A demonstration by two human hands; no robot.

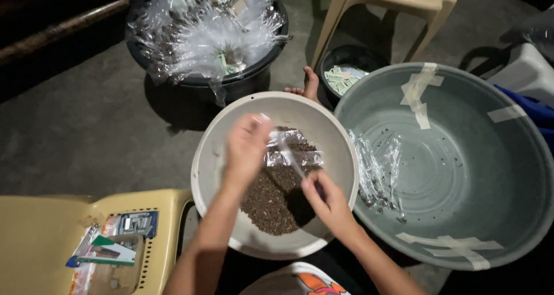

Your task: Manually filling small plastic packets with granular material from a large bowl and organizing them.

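Both hands (245, 151) (326, 200) pinch crinkly clear bag (285, 148) over grainy brown seeds (271, 200).

A small clear plastic bag (285, 148), crinkled and tilted, sits held over dark brown seeds (271, 197) heaped right of centre in the near white basin (216, 156)

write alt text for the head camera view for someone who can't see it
Two bare hands, left hand and right hand, hold a small clear plastic bag over a white basin of dark brown seeds. A large grey taped basin sits beside it, with a black tub of filled packets behind.
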